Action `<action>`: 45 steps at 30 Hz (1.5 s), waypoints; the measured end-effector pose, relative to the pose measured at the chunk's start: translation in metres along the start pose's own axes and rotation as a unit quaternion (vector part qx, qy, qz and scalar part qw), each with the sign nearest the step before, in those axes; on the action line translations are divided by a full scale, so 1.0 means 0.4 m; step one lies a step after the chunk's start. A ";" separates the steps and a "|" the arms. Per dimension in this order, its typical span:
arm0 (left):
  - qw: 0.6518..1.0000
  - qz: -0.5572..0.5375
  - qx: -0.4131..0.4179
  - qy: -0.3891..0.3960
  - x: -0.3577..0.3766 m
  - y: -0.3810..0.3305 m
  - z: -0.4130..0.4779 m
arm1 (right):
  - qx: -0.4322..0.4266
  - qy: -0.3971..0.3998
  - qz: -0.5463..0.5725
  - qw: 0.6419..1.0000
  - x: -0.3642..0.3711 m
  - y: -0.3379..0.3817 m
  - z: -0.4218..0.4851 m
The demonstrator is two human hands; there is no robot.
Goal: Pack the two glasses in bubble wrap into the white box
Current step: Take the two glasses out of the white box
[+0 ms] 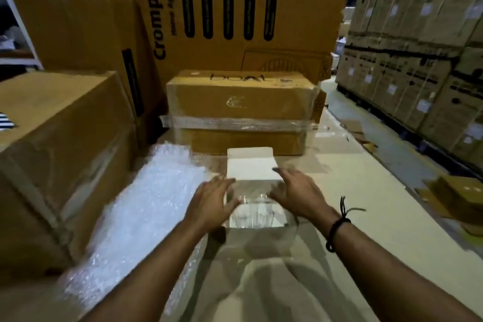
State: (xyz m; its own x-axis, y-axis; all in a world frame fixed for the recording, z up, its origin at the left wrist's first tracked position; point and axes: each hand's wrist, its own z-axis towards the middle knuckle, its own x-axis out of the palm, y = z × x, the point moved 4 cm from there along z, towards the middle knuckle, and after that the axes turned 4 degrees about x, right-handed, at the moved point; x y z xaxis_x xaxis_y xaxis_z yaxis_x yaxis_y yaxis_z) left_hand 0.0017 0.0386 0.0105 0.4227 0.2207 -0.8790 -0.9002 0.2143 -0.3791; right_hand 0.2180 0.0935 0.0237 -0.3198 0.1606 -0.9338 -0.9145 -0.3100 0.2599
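A big brown cardboard box [60,138] fills the left side. Just right of it, a long sheet of bubble wrap [146,204] lies flat, running from near to far. The left hand [211,201] reaches over the sheet's right edge, its grip open: the fingers are straight and spread against the left wall of the white box [251,165], and the thumb points toward the opening. The small box sits centre frame between both hands, with its white lid flap raised on the far side. In the near part of the open box stands clear glass [254,210], see-through with faint vertical ribs; blur hides whether it is one piece or two. The right hand [298,196] mirrors the left, grip open, with straight fingers on the box's right wall. A black cord bracelet [337,227] circles that wrist. Stacked cartons [418,60] line the far right.
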 end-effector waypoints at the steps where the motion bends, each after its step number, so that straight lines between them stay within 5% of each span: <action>1: 0.999 0.006 -0.015 0.049 0.035 0.003 -0.017 | 0.004 0.031 -0.019 0.999 0.030 -0.010 -0.020; 4: 0.991 0.025 -0.027 0.126 0.116 0.030 -0.041 | 0.043 0.104 -0.021 0.993 0.123 -0.053 -0.055; 7: 0.991 0.028 -0.038 0.127 0.130 0.064 -0.012 | 0.063 0.089 0.037 0.993 0.146 -0.050 -0.046; 14: 0.970 0.212 -0.021 0.121 0.125 0.022 0.054 | -0.017 0.061 -0.182 0.981 0.123 -0.007 0.013; 22: 0.939 0.288 -0.052 0.178 0.146 0.001 0.114 | 0.017 0.164 -0.209 0.964 0.156 0.048 0.073; 28: 0.968 0.206 -0.066 0.127 0.105 -0.010 0.100 | 0.094 0.166 -0.019 0.981 0.139 0.021 0.070; 32: 0.996 -0.004 -0.087 -0.006 0.082 0.007 0.056 | 0.122 0.098 0.165 0.974 0.079 -0.009 0.036; 37: 0.941 -0.306 -0.090 -0.110 0.060 -0.051 0.029 | 0.159 -0.035 0.377 0.912 -0.059 -0.092 -0.036; 41: 0.907 -0.399 -0.038 -0.132 0.071 -0.182 0.060 | 0.165 -0.119 0.388 0.899 -0.157 -0.206 -0.089; 45: 0.920 -0.379 -0.001 -0.096 0.147 -0.320 0.118 | 0.208 -0.128 0.329 0.912 -0.175 -0.336 -0.132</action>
State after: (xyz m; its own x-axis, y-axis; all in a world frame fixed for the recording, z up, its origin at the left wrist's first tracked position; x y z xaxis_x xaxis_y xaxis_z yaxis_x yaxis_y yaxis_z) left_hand 0.1468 0.0688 0.0211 0.9402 0.1732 -0.2934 -0.3384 0.3743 -0.8634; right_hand 0.3764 0.0743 0.0411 -0.8318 0.2984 -0.4681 -0.5018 -0.0436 0.8639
